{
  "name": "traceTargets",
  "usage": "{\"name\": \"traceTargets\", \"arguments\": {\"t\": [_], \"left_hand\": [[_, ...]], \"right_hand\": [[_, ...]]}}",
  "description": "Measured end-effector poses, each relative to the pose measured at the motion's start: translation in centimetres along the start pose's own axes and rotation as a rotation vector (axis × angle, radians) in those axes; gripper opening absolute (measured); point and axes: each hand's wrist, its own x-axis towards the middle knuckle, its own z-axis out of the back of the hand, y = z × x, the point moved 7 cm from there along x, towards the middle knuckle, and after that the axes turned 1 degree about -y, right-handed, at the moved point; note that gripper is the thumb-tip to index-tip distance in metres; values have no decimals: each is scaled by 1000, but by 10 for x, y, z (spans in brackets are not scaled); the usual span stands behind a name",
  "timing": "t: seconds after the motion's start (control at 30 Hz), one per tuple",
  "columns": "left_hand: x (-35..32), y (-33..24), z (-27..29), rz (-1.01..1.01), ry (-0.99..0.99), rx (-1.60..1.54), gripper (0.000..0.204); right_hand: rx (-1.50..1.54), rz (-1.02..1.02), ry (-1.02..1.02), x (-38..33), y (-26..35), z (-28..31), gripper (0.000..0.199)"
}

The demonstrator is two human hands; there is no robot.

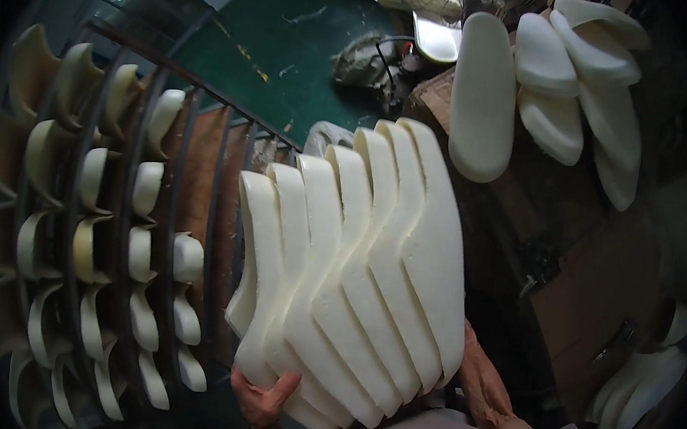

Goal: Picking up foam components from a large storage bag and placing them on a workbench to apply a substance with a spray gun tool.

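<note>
A nested stack of cream-coloured moulded foam pieces (336, 296), several deep and each bent at the middle, leans across the centre against my front. My left hand (264, 395) grips its lower left corner, with thumb and fingers closed on the foam edge. On the other side, my right forearm (488, 382) reaches up behind the stack's right edge. The foam hides my right hand and its fingers.
To the left stands a dark metal rack (225, 171) with rows of similar curved foam pieces (145, 189). Long rounded foam pads (483, 96) lie at the upper right by a cardboard box (434, 98). More foam shapes (638, 395) sit at the lower right. Beyond is green floor (285, 46).
</note>
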Motion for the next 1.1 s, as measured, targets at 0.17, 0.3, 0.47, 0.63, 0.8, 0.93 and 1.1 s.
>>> {"name": "traceTargets", "arguments": {"t": [0.17,0.3,0.47,0.63,0.8,0.93,1.1], "left_hand": [[-85,57,55,-291,-88,-333,55],[-48,57,-65,-1198,-44,102,85],[-45,3,-231,-1241,438,-174,86],[-95,-22,-392,-1150,928,-382,86],[-133,-47,-487,-1034,1196,-512,87],[-152,-56,-535,-923,1336,-557,87],[-168,-50,-572,-753,1406,-578,88]], "right_hand": [[-115,206,128,-95,103,-40,84],[-196,392,62,-171,182,-9,84],[-184,635,-423,-333,231,155,85],[-155,746,-914,-501,203,258,86],[-203,778,-1212,-585,193,275,87],[-250,749,-1375,-618,182,275,87],[-356,655,-1487,-640,180,279,88]]}}
